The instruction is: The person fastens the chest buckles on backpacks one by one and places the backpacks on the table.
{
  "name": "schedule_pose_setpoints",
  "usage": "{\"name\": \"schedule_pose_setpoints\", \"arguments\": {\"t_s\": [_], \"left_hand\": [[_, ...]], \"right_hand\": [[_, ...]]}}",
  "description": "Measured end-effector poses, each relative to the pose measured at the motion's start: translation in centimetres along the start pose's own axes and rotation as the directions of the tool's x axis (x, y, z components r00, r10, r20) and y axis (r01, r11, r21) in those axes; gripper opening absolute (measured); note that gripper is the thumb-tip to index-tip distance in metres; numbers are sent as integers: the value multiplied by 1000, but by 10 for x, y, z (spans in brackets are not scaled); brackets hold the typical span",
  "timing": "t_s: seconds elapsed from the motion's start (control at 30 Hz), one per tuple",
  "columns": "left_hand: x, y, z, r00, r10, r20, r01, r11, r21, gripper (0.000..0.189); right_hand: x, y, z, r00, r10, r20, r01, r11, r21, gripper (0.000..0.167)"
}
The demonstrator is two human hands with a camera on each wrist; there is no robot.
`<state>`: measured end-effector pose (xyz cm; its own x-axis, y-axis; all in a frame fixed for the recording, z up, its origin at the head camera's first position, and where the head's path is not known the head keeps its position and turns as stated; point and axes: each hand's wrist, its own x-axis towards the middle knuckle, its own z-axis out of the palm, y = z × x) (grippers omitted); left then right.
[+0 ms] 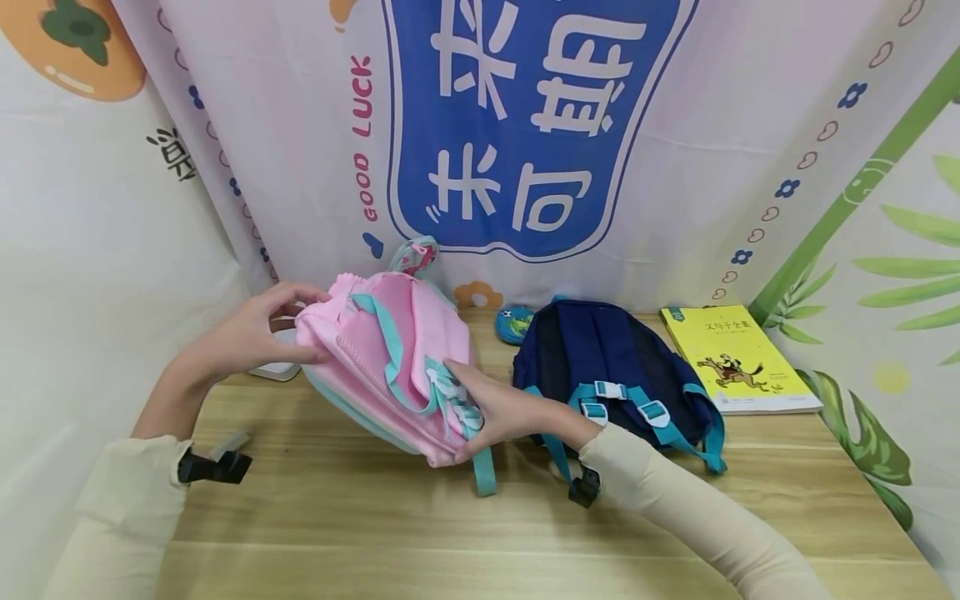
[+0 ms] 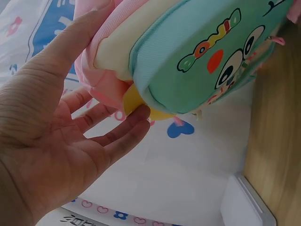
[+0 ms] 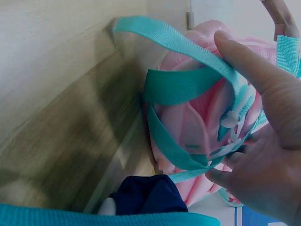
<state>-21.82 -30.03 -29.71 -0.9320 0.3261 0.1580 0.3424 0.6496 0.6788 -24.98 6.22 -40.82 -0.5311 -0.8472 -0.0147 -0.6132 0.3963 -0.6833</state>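
Note:
Both hands hold a pink backpack (image 1: 442,329), tilted over the wooden table with its back side and teal straps facing up. The left hand (image 1: 243,337) grips its left end, thumb on the near side and fingers round the far side. In the left wrist view, the teal front panel (image 2: 188,80) carries a cartoon face, and some fingertips touch a yellow part (image 2: 134,101). At the other end, the right hand (image 1: 506,408) grips the backpack among its strap buckles. Loose teal straps (image 3: 181,87) hang beside the thumb in the right wrist view.
A navy backpack (image 1: 581,342) with teal straps lies right of the pink one. Beyond it is a yellow book (image 1: 738,350); a small round blue item (image 1: 513,325) sits behind. A flat white object (image 2: 244,202) stands at the left. Printed cloth hangs along the table's (image 1: 360,542) back.

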Motion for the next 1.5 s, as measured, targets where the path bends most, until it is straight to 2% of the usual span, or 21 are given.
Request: {"name": "schedule_pose_setpoints", "arguments": {"t_s": [0.3, 0.47, 0.7, 0.93, 1.23, 1.5], "left_hand": [[-6, -12, 5, 999, -15, 33, 15, 1000, 3, 64], [-11, -21, 6, 997, -11, 77, 10, 1000, 16, 65], [-14, -34, 13, 987, -35, 158, 42, 998, -45, 70], [-20, -42, 18, 980, -44, 193, 53, 998, -46, 73], [-27, -54, 24, 961, -65, 270, 102, 987, -125, 72], [-33, -66, 30, 943, -78, 322, 123, 985, -121, 72]], "right_hand": [[-3, -2, 3, 999, 26, 19, -26, 999, -26, 127], [-4, 1, 3, 999, 25, 25, -24, 999, -38, 127], [-7, 2, 2, 999, 1, 34, 1, 998, -58, 123], [-9, 4, 2, 999, 9, 43, -5, 995, -95, 120], [-8, 7, 2, 999, -9, 31, 14, 984, -176, 118], [-9, 7, 3, 999, 10, 42, -2, 984, -179, 114]]}}
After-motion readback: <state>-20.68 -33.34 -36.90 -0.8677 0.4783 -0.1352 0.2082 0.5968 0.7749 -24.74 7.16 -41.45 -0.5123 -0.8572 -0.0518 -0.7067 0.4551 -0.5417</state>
